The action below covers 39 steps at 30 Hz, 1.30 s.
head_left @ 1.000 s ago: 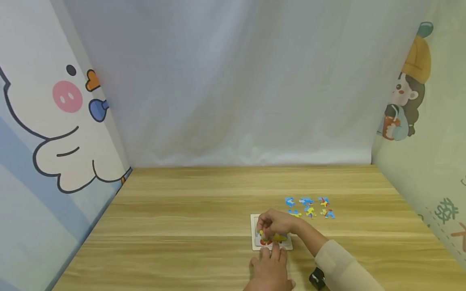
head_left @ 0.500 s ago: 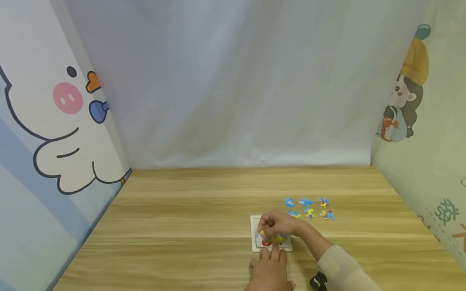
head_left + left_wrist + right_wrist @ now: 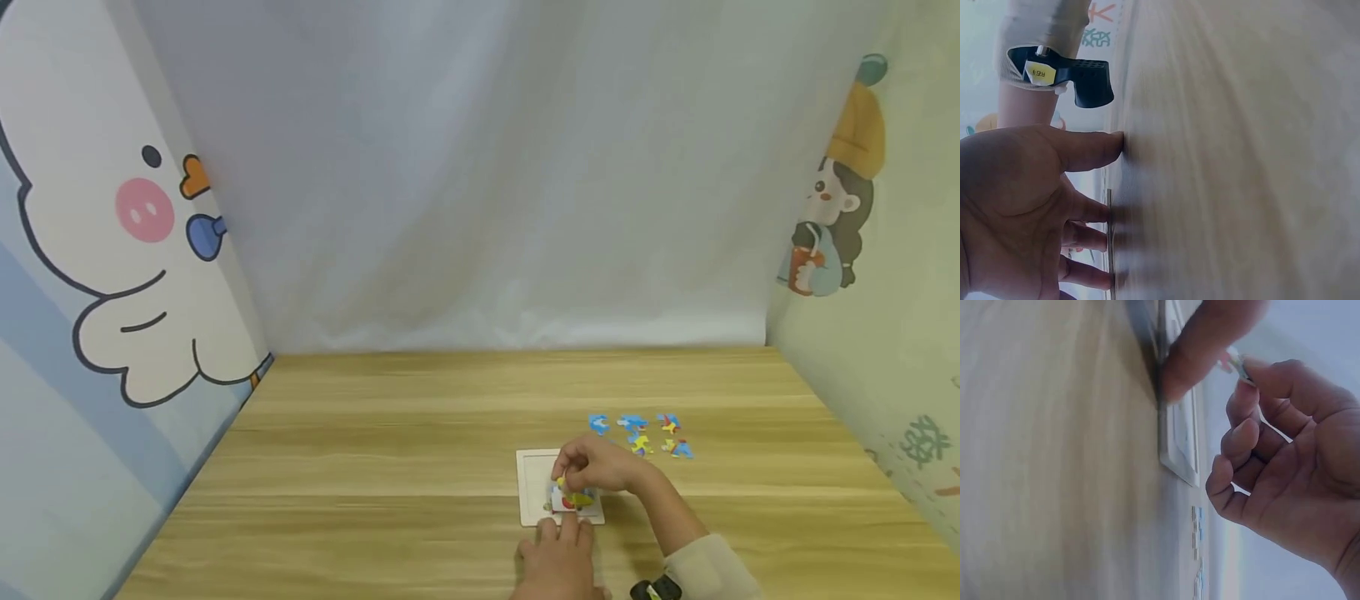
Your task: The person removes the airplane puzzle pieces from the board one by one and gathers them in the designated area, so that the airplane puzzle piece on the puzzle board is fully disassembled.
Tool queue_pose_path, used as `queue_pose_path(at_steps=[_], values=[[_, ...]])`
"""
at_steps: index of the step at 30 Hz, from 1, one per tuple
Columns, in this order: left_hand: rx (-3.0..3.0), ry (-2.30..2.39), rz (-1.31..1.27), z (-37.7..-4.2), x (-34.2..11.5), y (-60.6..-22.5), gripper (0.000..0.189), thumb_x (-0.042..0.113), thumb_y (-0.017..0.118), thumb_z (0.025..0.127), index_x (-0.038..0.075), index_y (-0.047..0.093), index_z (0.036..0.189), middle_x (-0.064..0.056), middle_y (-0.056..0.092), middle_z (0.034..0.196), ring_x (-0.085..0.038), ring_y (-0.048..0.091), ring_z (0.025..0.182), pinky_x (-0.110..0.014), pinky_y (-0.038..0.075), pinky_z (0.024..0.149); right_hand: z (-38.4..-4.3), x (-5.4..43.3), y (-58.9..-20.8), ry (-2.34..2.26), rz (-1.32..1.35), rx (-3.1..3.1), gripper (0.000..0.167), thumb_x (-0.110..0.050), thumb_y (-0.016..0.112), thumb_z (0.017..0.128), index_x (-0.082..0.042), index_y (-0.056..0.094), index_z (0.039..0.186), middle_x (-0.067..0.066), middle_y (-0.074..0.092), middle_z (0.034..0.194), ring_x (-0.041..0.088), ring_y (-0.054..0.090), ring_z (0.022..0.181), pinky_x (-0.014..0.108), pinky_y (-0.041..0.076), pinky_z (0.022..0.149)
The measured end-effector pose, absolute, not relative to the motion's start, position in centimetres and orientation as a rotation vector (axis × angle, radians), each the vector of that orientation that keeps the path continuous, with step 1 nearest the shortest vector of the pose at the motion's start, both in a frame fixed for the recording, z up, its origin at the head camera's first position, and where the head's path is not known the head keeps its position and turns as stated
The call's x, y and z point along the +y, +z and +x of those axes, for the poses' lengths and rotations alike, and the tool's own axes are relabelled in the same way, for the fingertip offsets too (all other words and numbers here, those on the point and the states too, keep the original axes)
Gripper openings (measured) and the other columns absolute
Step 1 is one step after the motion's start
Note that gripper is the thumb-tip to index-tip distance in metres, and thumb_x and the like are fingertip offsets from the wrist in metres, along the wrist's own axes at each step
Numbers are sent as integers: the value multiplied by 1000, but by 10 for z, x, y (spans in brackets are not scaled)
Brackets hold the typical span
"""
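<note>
A white puzzle tray (image 3: 527,483) with a raised rim lies on the table. Over its right half my right hand (image 3: 600,465) pinches a small colourful puzzle piece (image 3: 1233,360) between thumb and index finger, its other fingers curled. Yellow and blue colours show in the tray below that hand, partly hidden. At the near rim is my left hand (image 3: 557,562), fingers extended and fingertips touching the tray. The left wrist view shows this left hand (image 3: 1016,206) with its fingertips against the thin tray edge (image 3: 1110,244).
Several loose jigsaw pieces (image 3: 632,422), blue with yellow and red, lie beyond the tray to the right, one partly hidden by the right hand. A black wrist device (image 3: 655,589) sits at the right sleeve. A pale curtain (image 3: 480,208) hangs behind the wooden table (image 3: 337,500).
My right hand has shifted to the right across the tray with the piece, baring the tray's left part. The left hand stays at the near rim. The head view has tilted slightly.
</note>
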<state>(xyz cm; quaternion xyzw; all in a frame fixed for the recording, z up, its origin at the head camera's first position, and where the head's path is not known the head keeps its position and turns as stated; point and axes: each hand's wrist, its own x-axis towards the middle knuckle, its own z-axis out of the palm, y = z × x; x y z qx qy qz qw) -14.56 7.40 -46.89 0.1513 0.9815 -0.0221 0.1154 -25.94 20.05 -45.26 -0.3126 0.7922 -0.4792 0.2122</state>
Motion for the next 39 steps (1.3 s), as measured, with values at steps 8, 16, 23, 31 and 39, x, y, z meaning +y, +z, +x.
queue_pose_path(at_steps=[8, 16, 23, 31, 39], values=[[2863, -78, 427, -147, 74, -470, 77, 65, 62, 72, 24, 45, 135, 6, 38, 138, -23, 41, 110, -49, 47, 74, -248, 214, -449, -1419, -815, 2288, 17, -1, 62, 81, 4, 68, 96, 6, 65, 85, 16, 56, 75, 30, 48, 68], [2893, -119, 446, -145, 74, -473, 76, 65, 62, 71, 25, 46, 133, 6, 38, 139, -23, 43, 110, -47, 49, 70, -237, 226, -451, -1584, -699, 2288, 15, -1, 63, 83, 6, 64, 96, 13, 61, 95, 23, 58, 83, 32, 50, 73], [2927, -118, 433, -144, 72, -474, 76, 67, 62, 71, 27, 46, 133, 8, 38, 137, -22, 42, 110, -46, 47, 67, -235, 240, -450, -1574, -604, 2332, 20, -11, 69, 83, 4, 64, 96, 10, 61, 89, 24, 57, 84, 35, 49, 75], [2885, -133, 437, -144, 72, -469, 80, 69, 59, 72, 26, 41, 137, 7, 37, 139, -22, 41, 112, -45, 47, 70, -232, 260, -448, -1561, -522, 2399, 21, -13, 69, 83, 4, 64, 95, 11, 61, 84, 24, 56, 82, 38, 46, 76], [2867, -140, 426, -141, 74, -467, 81, 70, 58, 72, 27, 41, 138, 7, 36, 140, -22, 41, 114, -45, 47, 70, -232, 276, -451, -1592, -482, 2396, 21, -8, 68, 84, 8, 63, 97, 11, 61, 86, 20, 56, 79, 33, 46, 74]])
